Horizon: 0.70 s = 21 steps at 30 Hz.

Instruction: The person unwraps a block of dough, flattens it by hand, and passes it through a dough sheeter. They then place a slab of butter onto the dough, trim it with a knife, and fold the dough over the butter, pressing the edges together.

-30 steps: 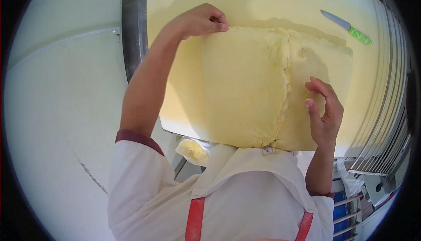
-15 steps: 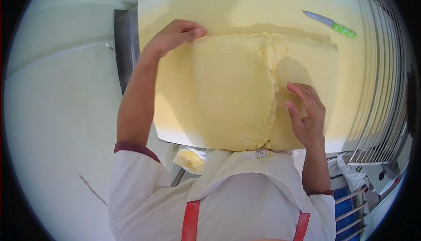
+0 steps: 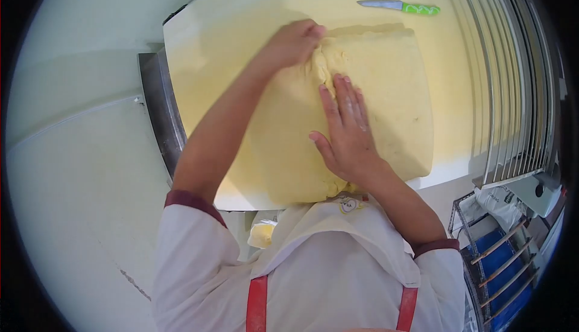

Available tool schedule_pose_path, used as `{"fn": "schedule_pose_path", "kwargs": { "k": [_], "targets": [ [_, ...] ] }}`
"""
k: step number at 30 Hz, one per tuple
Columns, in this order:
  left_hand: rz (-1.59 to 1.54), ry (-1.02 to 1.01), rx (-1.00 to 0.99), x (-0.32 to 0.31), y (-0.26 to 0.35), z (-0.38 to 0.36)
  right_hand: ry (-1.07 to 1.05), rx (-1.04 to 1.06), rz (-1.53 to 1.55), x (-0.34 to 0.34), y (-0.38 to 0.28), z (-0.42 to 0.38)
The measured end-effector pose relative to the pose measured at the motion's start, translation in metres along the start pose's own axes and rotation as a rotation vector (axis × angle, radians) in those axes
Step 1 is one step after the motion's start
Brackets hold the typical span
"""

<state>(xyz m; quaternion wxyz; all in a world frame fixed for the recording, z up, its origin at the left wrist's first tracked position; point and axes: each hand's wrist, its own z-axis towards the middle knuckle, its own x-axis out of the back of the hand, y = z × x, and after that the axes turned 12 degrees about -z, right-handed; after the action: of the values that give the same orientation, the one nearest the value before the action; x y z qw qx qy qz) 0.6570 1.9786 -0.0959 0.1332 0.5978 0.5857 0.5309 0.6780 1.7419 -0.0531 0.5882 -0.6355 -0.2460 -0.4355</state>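
Observation:
A large folded sheet of pale yellow dough (image 3: 392, 102) lies on the work table, its lumpy seam (image 3: 321, 66) running from the far edge toward my body. At the far end of that seam my left hand (image 3: 300, 41) is closed, its fingertips gripping the dough's edge; the exact hold is partly hidden. My right hand (image 3: 350, 139) rests on the dough with fingers stretched out and the thumb apart, fingertips beside the seam. Part of the seam is hidden under this hand.
A knife with a green handle (image 3: 420, 9) lies beyond the dough on the pale table (image 3: 241, 24). Metal racks (image 3: 512, 90) stand along the right side. Near my waist is a foil-like wrapper with something yellow (image 3: 262, 234). A blue surface with rods (image 3: 500, 265) shows lower right.
My left hand has moved right from the dough's far left corner to the seam. My right hand has come left and lies on the dough. The seam appears farther left as the view shifted.

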Motion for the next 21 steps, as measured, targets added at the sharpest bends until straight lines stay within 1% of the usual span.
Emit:
{"fn": "schedule_pose_path", "kwargs": {
  "k": [2,3,5,6,8,9,11,12,14,17,18,20,21],
  "targets": [
    [0.258,0.141,0.017,-0.032,0.020,-0.005,0.090,0.041,0.131,-0.013,-0.005,-0.002],
    [0.307,0.112,0.024,-0.034,0.027,-0.009,0.139,0.054,0.197,-0.017,-0.007,-0.006],
    [0.406,0.070,0.033,-0.030,0.043,-0.016,0.152,0.019,0.391,-0.019,-0.004,-0.012],
    [0.405,0.068,0.050,-0.029,0.048,-0.018,0.159,0.010,0.488,-0.018,-0.004,-0.014],
    [0.401,0.068,0.094,-0.029,0.052,-0.022,0.185,-0.128,0.578,-0.012,-0.009,-0.027],
    [0.377,0.115,0.033,-0.031,0.046,-0.026,0.195,-0.193,0.624,-0.009,-0.011,-0.033],
    [0.333,0.194,-0.088,-0.041,0.031,-0.033,0.117,-0.251,0.626,-0.006,-0.014,-0.040],
    [0.420,0.223,-0.111,-0.047,0.032,-0.037,0.065,-0.292,0.633,-0.006,-0.018,-0.048],
    [0.590,0.296,-0.161,-0.056,0.037,-0.038,0.038,-0.330,0.627,-0.006,-0.018,-0.051],
    [0.563,0.270,-0.136,-0.055,0.041,-0.042,-0.006,-0.336,0.621,0.003,-0.017,-0.057],
    [0.460,0.300,-0.192,-0.055,0.036,-0.045,-0.024,-0.332,0.621,0.007,-0.016,-0.060],
    [0.249,0.355,-0.308,-0.056,0.022,-0.046,-0.177,-0.371,0.603,0.015,-0.016,-0.057],
    [0.384,0.357,-0.305,-0.062,0.027,-0.045,-0.245,-0.405,0.596,0.017,-0.014,-0.055]
  ]
}}
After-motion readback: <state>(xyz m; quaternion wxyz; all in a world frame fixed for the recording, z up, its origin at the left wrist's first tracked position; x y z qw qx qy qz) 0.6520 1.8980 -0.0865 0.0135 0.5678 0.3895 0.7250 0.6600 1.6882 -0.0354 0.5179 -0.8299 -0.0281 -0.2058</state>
